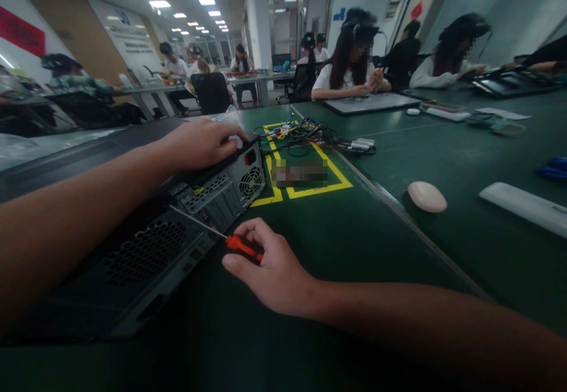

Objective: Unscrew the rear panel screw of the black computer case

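A black desktop computer case lies on its side on the green table, its rear panel with a fan grille facing right. My left hand rests on the case's upper edge, fingers curled over it. My right hand is closed on a screwdriver with a red handle. Its thin metal shaft points left, with the tip at the rear panel of the case.
A yellow taped square marks the table beyond the case, with tangled cables behind it. A white mouse and white keyboard lie to the right. Several other people sit at the far end and at other tables.
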### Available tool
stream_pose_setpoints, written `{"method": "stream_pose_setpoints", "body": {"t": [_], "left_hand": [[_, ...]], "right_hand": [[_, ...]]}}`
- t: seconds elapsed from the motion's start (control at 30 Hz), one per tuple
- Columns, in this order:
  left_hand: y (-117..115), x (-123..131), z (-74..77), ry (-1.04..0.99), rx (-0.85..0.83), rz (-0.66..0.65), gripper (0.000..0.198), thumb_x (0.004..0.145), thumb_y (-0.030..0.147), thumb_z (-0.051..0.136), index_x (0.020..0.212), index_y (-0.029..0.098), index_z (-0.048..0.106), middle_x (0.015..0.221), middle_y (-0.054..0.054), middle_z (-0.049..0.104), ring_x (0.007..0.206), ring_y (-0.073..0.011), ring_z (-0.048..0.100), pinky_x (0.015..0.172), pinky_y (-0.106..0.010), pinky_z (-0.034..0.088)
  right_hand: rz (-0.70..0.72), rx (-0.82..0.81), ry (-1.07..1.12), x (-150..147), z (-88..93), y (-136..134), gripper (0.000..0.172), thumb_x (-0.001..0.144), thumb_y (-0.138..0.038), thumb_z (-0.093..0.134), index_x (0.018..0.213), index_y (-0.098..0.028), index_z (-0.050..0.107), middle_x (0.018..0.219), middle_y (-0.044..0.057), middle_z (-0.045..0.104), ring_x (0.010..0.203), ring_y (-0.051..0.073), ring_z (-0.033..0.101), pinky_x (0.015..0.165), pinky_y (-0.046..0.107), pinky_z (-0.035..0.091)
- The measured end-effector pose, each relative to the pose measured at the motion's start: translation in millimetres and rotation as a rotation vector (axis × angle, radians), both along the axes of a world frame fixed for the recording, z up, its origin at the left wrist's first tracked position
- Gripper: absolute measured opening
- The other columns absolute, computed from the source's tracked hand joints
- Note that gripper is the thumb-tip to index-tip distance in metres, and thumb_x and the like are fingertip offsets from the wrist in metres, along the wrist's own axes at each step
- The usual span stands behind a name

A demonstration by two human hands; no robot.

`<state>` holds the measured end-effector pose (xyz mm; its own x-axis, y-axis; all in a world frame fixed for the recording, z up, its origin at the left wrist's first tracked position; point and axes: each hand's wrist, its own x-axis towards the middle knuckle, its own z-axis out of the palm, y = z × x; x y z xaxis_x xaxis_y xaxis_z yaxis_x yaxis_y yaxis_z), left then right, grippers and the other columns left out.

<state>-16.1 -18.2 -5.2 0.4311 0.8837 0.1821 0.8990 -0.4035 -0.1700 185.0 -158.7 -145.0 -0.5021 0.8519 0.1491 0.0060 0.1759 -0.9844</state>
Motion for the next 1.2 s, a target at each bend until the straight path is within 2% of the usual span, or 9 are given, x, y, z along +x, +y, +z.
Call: {"method": "stream_pose_setpoints", "body": {"t": [0.27,0.63,0.8,1.03,1.2], "left_hand": [[-0.3,-1.3,-1.5,-0.004,0.01,0.0,0.055,0.102,0.04,0.044,0.144,0.027,0.078,0.095,-0.011,0.081,0.091,-0.0305,0.075,0.093,-0.043,0.052],[-1.6,0.1,0.1,0.003,-0.01,0.016,0.057,0.102,0.041,0.043,0.145,0.028,0.077,0.088,-0.01,0.079,0.087,-0.0301,0.074,0.09,-0.044,0.052],[-1.0,-0.4,-0.6,-0.005,0.008,-0.006,0.056,0.103,0.04,0.042,0.144,0.027,0.078,0.092,-0.012,0.079,0.09,-0.0312,0.074,0.092,-0.045,0.052],[-1.4,0.0,-0.1,0.003,-0.012,0.0,0.057,0.103,0.04,0.041,0.145,0.027,0.077,0.091,-0.013,0.08,0.083,-0.0303,0.073,0.086,-0.044,0.052],[-1.1,-0.3,-0.6,0.006,0.013,0.005,0.056,0.103,0.042,0.042,0.143,0.028,0.078,0.094,-0.011,0.081,0.09,-0.0296,0.074,0.089,-0.041,0.053]], "right_hand": [[-0.005,0.005,0.022,-0.8,0.1,0.8,0.017,0.096,-0.027,0.075,0.104,-0.024,0.061,0.091,-0.003,0.064,0.084,0.018,0.062,0.079,0.033,0.049],[-0.006,0.002,0.021,-1.1,-1.3,1.0,0.017,0.096,-0.03,0.075,0.105,-0.024,0.061,0.091,-0.002,0.065,0.085,0.019,0.062,0.078,0.035,0.048],[-0.006,0.021,0.019,-1.9,-4.0,0.3,0.017,0.099,-0.034,0.074,0.106,-0.023,0.063,0.094,-0.001,0.067,0.088,0.019,0.063,0.081,0.034,0.05],[0.017,0.01,0.03,-1.0,-5.4,0.4,0.016,0.102,-0.036,0.071,0.105,-0.021,0.066,0.084,-0.003,0.062,0.074,0.016,0.056,0.068,0.031,0.043],[0.014,0.026,0.04,-1.9,-5.0,0.1,0.013,0.103,-0.033,0.07,0.101,-0.021,0.066,0.082,-0.004,0.061,0.075,0.015,0.057,0.07,0.03,0.044]]}}
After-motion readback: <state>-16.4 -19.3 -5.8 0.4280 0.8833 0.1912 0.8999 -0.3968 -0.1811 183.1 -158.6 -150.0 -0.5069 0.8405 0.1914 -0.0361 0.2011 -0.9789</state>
